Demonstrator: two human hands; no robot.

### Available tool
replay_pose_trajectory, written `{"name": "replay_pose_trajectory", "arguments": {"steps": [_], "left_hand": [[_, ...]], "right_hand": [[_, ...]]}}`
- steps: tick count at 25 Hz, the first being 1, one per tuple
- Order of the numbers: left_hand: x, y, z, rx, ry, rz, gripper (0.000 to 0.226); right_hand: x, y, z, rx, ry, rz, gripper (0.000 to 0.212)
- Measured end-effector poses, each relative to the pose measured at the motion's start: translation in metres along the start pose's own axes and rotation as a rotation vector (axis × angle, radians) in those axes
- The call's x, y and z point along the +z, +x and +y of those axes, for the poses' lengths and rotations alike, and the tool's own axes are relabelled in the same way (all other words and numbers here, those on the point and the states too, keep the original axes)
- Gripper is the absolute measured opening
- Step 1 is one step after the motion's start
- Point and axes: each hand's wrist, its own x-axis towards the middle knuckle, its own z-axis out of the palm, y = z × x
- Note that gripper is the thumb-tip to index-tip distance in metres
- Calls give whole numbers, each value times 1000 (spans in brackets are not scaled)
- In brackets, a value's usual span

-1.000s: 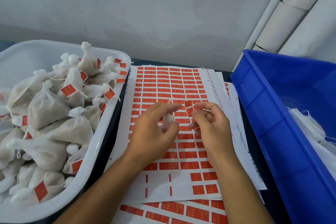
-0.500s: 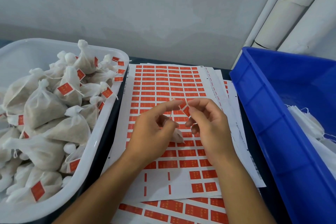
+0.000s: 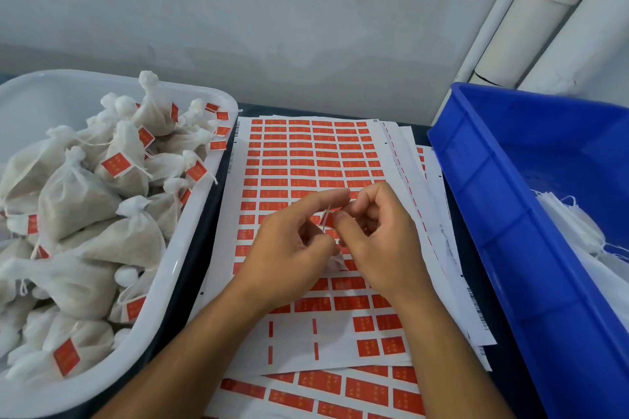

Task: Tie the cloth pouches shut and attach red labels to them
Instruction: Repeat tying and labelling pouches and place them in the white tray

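- Two bare hands met over the sheet of red rectangular stickers point(image 3: 306, 153): the left hand point(image 3: 289, 248) and the right hand point(image 3: 377, 231) both pinched the thin white drawstring point(image 3: 326, 219) of a small white cloth pouch point(image 3: 335, 264).
- That pouch sat just below the pinch, mostly hidden under the palms, resting on the sheet.
- At the pinch itself a red label seemed to be folding round the string, though fingers covered most of it.
- Risk, as I judged it: the sticky label could close crooked or catch a fingertip, since the string was slack and thin.
- Another risk: a tug could loosen the knot.
- Left of the grip, the white plastic tub point(image 3: 190, 248) held finished, labelled pouches; right of it, the blue plastic crate point(image 3: 476, 214) held flat white bags.
- Writing: pale marks on the stickers and the sheet-edge print were too small to read.
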Motion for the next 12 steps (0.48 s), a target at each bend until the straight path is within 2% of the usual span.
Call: {"name": "replay_pose_trajectory", "arguments": {"steps": [12], "left_hand": [[0,2,-3,-23,-19,9,37]], "right_hand": [[-3,0,-3,12,19,-17,21]]}}
